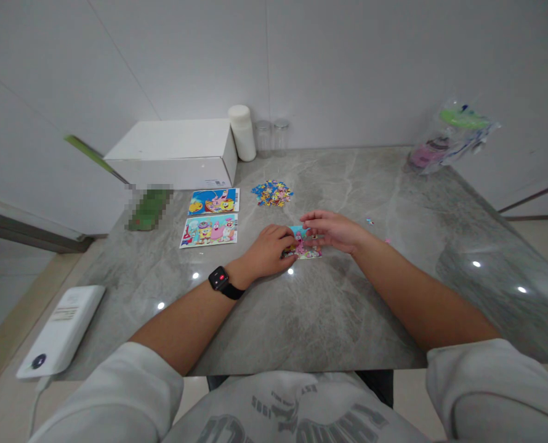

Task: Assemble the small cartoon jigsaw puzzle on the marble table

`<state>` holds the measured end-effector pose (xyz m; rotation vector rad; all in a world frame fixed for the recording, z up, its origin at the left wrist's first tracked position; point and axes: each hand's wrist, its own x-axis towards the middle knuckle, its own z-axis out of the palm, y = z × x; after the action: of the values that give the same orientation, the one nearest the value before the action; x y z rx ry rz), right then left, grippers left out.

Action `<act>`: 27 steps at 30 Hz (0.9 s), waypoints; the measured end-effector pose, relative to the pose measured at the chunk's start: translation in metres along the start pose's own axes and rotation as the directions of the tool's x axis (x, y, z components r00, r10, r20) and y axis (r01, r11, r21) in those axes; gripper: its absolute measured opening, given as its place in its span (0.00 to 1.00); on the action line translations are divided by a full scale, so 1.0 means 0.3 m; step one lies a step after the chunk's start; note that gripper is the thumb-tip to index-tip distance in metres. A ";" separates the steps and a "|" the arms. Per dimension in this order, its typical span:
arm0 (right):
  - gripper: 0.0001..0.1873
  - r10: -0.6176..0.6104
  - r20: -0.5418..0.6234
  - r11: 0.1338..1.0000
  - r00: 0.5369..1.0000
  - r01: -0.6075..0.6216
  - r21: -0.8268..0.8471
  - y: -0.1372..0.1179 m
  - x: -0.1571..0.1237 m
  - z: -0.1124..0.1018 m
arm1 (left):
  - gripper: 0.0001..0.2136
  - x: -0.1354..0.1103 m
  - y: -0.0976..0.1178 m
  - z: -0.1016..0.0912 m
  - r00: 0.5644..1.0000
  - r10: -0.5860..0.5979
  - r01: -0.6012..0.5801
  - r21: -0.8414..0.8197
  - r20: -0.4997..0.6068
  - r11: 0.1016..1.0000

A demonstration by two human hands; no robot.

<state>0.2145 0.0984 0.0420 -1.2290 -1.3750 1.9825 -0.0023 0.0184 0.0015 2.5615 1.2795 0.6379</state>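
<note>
A small, partly assembled cartoon jigsaw puzzle lies on the grey table in front of me. My left hand is closed at its left side, fingers curled over the edge and covering that end. Over the puzzle's right side hovers my right hand, its fingers stretched out and apart; nothing shows in them. Beyond both hands is a pile of loose jigsaw pieces. Two cartoon picture cards, an upper one and a lower one, lie to the left. A stray piece rests right of my right hand.
At the back left stand a white box, a white bottle and two clear glass jars. A bagged item sits at the far right corner. A white device with a cable lies at the left edge, nearer me than a blurred green object.
</note>
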 end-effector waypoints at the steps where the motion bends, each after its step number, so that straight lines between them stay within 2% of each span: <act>1: 0.10 -0.073 -0.017 0.990 0.997 0.070 -0.120 0.006 0.004 -0.002 | 0.11 0.000 0.000 0.000 1.000 -0.003 0.003 -0.002 0.002 1.000; 2: 0.09 -0.157 -0.022 0.951 0.987 0.145 -0.274 0.012 0.007 -0.004 | 0.11 0.001 0.000 0.001 1.000 -0.006 0.006 -0.005 0.006 1.000; 3: 0.08 -0.242 -0.005 0.869 0.970 0.214 -0.446 0.017 0.007 -0.005 | 0.11 0.001 -0.001 0.002 1.000 -0.009 0.009 -0.008 0.008 1.000; 5: 0.06 -0.348 0.097 0.596 0.933 0.300 -0.745 0.026 0.003 -0.001 | 0.11 0.002 -0.002 0.003 1.000 -0.014 0.014 -0.013 0.011 1.000; 7: 0.07 -0.337 0.210 0.314 0.918 0.320 -0.894 0.033 -0.009 0.009 | 0.11 0.001 -0.003 0.004 1.000 -0.017 0.017 -0.014 0.007 1.000; 8: 0.07 -0.307 0.245 0.211 0.920 0.317 -0.925 0.036 -0.015 0.017 | 0.10 0.001 -0.003 0.004 1.000 -0.016 0.016 -0.015 0.005 1.000; 10: 0.09 -0.257 0.273 0.083 0.927 0.303 -0.949 0.039 -0.026 0.031 | 0.10 0.001 -0.004 0.003 1.000 -0.013 0.013 -0.017 0.005 1.000; 19: 0.12 -0.235 0.337 -0.132 0.912 0.314 -0.940 0.016 -0.049 0.055 | 0.11 -0.001 -0.006 0.004 1.000 -0.013 0.013 -0.030 0.011 0.999; 27: 0.12 -0.196 0.389 -0.224 0.900 0.345 -0.911 -0.008 -0.074 0.081 | 0.11 0.000 -0.003 0.002 1.000 -0.013 0.014 -0.008 0.019 1.000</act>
<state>0.2051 0.0701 0.0564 -0.9645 -3.1292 0.1522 -0.0028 0.0188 0.0006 2.5437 1.2844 0.6143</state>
